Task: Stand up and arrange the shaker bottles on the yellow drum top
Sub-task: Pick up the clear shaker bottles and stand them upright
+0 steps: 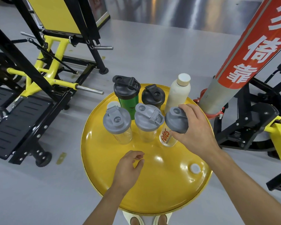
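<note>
On the yellow drum top (152,184) several bottles stand upright in two rows. The back row holds a green shaker with a black lid (127,98), a black shaker (153,95) and a cream bottle with a white cap (178,93). In front stand two clear shakers with grey lids (117,125) (147,122). My right hand (195,129) grips the grey lid of a third clear shaker with red lettering (166,137), at the row's right end, its base on the drum. My left hand (130,168) hovers loosely curled over the drum's near half, holding nothing.
A white plug (195,168) sits in the drum top at the near right. A red and grey pillar (234,70) rises just right of the drum. Black and yellow gym machines stand to the left (44,75) and right (258,120). Grey floor surrounds the drum.
</note>
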Motion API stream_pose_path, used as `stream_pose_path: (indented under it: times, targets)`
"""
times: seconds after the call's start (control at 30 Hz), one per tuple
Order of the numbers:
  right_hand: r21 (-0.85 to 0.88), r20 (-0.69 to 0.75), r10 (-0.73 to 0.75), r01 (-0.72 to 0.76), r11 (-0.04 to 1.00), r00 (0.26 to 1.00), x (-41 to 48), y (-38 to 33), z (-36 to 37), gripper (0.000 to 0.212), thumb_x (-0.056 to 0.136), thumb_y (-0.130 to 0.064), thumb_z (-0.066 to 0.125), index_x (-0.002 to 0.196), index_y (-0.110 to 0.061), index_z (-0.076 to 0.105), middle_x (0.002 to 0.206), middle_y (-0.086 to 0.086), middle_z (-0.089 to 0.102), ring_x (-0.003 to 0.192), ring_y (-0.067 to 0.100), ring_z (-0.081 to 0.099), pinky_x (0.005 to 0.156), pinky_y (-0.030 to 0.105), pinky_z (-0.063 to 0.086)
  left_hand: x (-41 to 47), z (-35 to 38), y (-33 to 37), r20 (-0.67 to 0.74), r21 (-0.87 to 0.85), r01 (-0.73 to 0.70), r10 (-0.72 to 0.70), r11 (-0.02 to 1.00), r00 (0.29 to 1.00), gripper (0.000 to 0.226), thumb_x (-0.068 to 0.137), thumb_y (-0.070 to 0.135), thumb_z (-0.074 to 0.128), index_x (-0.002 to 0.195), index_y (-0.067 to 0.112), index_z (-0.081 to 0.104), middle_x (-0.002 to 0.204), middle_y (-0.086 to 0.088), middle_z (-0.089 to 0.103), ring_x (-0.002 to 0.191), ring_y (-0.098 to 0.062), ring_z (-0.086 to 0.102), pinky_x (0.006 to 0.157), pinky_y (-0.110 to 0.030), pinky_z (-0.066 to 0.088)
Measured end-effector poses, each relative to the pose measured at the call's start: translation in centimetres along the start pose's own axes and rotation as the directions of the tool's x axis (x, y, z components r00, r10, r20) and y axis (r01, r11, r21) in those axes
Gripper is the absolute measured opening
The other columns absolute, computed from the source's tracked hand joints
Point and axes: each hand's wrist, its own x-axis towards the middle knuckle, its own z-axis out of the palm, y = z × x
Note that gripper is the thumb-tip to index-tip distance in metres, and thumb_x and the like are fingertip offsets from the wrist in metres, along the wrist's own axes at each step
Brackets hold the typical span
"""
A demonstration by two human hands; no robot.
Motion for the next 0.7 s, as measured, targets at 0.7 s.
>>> stream_pose_path:
  times: [0.7]
  targets:
    - [-0.068, 0.021, -0.083, 0.084, 0.994, 0.996, 1.3, 0.8, 0.4, 0.085, 0.067, -0.029, 0.091, 0.138, -0.021, 0.045, 0.137, -0.003, 0.045, 0.125, 0.018, 0.043, 0.099, 0.024, 0.036, 0.2, 0.0, 0.0, 0.012, -0.008, 0.040, -0.040, 0.999, 0.999, 0.020, 0.095, 0.020, 0.068, 0.113, 0.026, 0.072, 0.105, 0.016, 0.068, 0.103, -0.002, 0.064, 0.093, -0.031, 0.054]
